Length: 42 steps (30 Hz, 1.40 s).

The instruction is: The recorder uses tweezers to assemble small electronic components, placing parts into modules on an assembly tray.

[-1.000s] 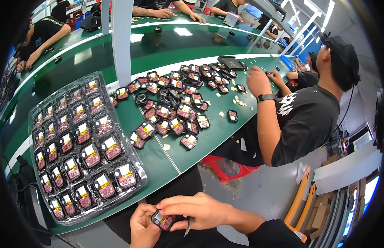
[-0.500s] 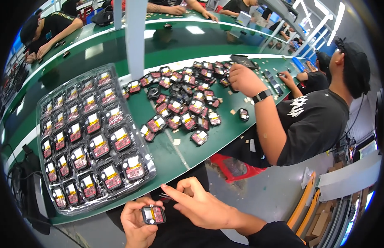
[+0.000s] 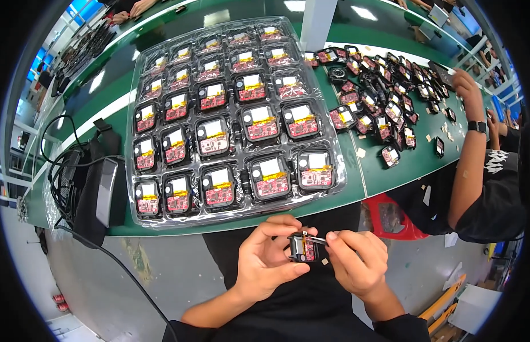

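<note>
A small black watch case with a red circuit board and a pale battery sits in my left hand, gripped at its edges by thumb and fingers. My right hand pinches a thin pair of metal tweezers, their tips at the upper edge of the case. Both hands are held just off the near edge of the bench. Beyond them lies a clear plastic tray with rows of similar open watch cases, boards facing up.
A loose heap of watch cases covers the green bench to the right. A co-worker's arm reaches over there, above a red stool. Black cables and a dark device stand at the left.
My view has turned, so the tray now sits more central. My right hand has come down to the watch case, bringing the tweezers against it; my left hand still holds the case.
</note>
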### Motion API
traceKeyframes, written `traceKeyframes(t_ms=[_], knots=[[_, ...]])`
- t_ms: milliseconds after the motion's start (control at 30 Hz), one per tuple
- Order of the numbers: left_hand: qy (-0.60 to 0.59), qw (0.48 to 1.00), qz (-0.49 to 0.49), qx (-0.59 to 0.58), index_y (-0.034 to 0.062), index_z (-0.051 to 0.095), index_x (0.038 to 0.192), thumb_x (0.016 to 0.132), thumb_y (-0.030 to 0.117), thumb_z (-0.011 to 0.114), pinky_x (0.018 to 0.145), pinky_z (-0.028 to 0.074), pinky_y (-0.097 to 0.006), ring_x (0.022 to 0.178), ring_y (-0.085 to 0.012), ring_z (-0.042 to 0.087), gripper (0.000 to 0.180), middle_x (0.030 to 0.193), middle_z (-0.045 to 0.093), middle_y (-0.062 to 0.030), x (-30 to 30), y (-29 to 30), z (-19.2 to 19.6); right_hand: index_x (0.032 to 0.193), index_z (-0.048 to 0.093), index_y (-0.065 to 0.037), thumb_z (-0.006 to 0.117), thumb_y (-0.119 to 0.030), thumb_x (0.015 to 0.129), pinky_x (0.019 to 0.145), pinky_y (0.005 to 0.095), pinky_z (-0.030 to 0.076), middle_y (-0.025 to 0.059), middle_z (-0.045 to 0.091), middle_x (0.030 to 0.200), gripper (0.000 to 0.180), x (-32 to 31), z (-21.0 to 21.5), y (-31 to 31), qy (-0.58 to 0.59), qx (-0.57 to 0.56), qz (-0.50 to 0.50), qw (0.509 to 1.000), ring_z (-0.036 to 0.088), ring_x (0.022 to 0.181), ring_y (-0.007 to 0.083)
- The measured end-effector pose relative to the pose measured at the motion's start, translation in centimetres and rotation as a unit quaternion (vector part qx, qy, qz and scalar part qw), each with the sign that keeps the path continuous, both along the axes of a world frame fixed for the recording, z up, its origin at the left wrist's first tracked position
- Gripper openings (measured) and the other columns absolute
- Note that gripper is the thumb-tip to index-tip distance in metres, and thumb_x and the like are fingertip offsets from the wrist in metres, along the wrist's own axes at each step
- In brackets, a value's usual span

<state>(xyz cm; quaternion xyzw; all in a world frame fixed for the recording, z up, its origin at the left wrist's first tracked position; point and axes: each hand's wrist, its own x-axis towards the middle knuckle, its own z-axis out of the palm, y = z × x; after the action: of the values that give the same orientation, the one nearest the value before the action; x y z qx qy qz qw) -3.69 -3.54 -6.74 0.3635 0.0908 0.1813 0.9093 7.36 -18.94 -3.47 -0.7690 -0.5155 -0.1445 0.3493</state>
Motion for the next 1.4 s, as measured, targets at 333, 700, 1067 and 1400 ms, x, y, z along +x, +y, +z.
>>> traceKeyframes(t_ms=[333,700,1067,1400], knots=[[0.003,1.000,-0.001,-0.011,0.0029,0.058,0.121,0.074,0.001,0.087,0.106,0.050,-0.049,0.120,-0.0352,0.061,0.054,0.130,0.052,-0.0167,-0.4,0.5,-0.6,0.100,0.074,0.001,0.079,0.007,0.066,0.050,0.0279,0.045,0.0080,0.067,0.085,0.035,-0.1,-0.7,0.9,0.045,0.026,-0.002,0.999,0.057,0.058,0.0183],[-0.044,0.998,-0.041,0.007,0.0000,0.055,0.126,0.077,-0.016,0.076,0.109,0.050,-0.048,0.130,-0.0336,0.055,0.055,0.137,0.043,-0.0145,-0.6,1.0,-0.9,0.096,0.074,0.001,0.080,0.007,0.071,0.052,0.0305,0.049,0.0110,0.068,0.082,0.026,-0.1,-0.9,1.2,0.195,0.045,0.016,0.980,0.062,0.058,0.0228],[-0.029,0.999,-0.037,-0.005,-0.0005,0.055,0.128,0.078,-0.018,0.074,0.108,0.052,-0.047,0.132,-0.0345,0.053,0.056,0.139,0.043,-0.0141,-0.6,0.5,-0.5,0.097,0.072,0.004,0.078,0.010,0.068,0.051,0.0302,0.049,0.0115,0.067,0.082,0.029,-0.8,-1.4,1.3,0.135,0.055,-0.004,0.989,0.060,0.057,0.0218],[-0.048,0.998,-0.041,0.015,0.0008,0.056,0.131,0.080,-0.018,0.072,0.108,0.052,-0.048,0.136,-0.0372,0.049,0.057,0.142,0.042,-0.0147,-0.6,0.9,0.2,0.099,0.073,0.004,0.077,0.009,0.069,0.049,0.0289,0.047,0.0109,0.066,0.081,0.031,-0.8,-1.4,0.7,0.121,0.053,0.002,0.991,0.059,0.055,0.0207]])
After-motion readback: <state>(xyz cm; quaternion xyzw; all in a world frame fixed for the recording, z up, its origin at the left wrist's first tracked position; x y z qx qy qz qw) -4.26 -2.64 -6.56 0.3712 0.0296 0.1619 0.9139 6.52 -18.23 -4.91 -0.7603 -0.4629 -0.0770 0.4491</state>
